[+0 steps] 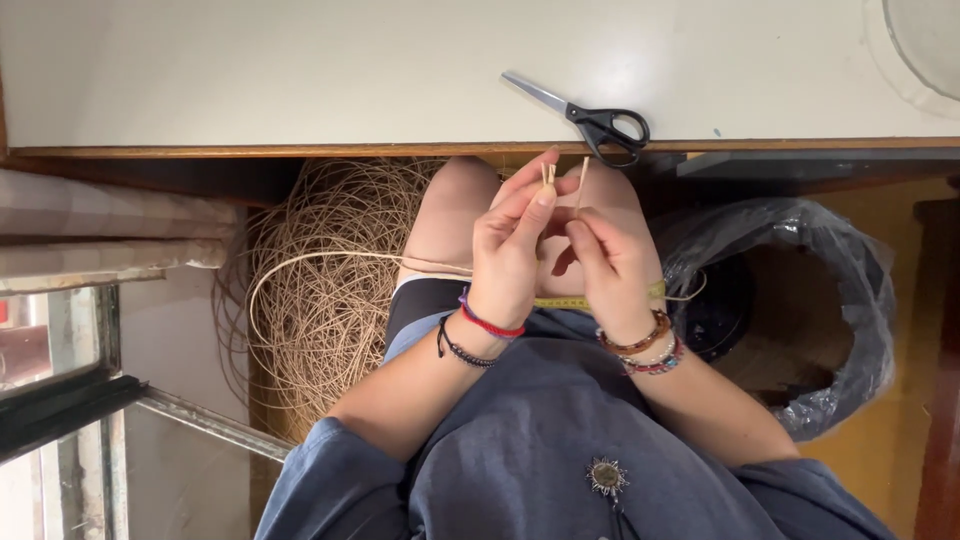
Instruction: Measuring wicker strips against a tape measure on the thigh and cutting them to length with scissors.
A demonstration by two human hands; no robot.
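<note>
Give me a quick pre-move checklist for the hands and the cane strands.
1. Left hand grips strands: ok, thumb and fingers pinch two short cane ends.
2. Right hand grips a strand: ok, one cane strand stands upright from it.
3. Strand ends apart: ok, a gap shows between them.
4. Supply free: cannot tell, the cane coil looks tangled.
5. Scissors reachable: ok, on the table edge above the hands.
6. Measuring tape: ok, across the lap.

Matt, fibrous tan cord (330, 290); smooth pale counter (300, 70) edged in wood; scissors (590, 115) of bright metal with black plastic handles; glossy, crinkled black plastic bag (850, 290); soft blue cloth garment (540, 440).
</note>
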